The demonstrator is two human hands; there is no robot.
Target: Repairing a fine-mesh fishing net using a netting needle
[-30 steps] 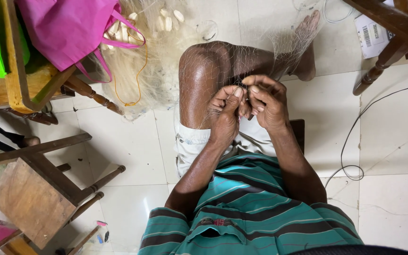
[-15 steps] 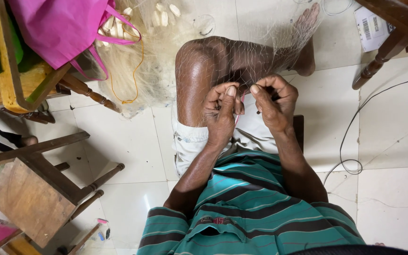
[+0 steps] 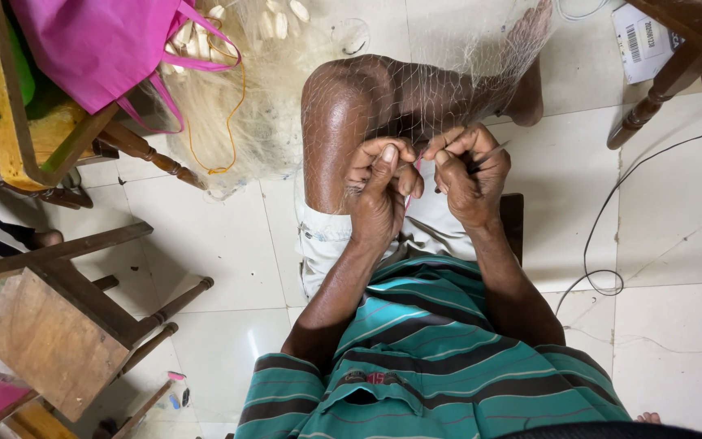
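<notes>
A fine, pale fishing net (image 3: 440, 77) is draped over my raised knee and leg. My left hand (image 3: 379, 183) pinches the mesh just above my lap, fingers closed on it. My right hand (image 3: 469, 171) sits a finger's width to its right, gripping a thin dark netting needle (image 3: 493, 150) whose tip pokes out past the knuckles. A short pinkish thread shows between the two hands. The net bunches into a heap with white oval floats (image 3: 274, 24) on the floor to the left of my knee.
A wooden stool (image 3: 58, 325) stands at lower left. A wooden chair with a magenta bag (image 3: 99, 45) sits at upper left. Another chair leg (image 3: 656, 93) and a paper packet (image 3: 639, 41) are upper right. A thin black cable (image 3: 603, 236) loops across the white tiles.
My hands have drawn slightly apart and the left thumb has lifted; the needle tip now shows past my right hand. The net stays over the knee.
</notes>
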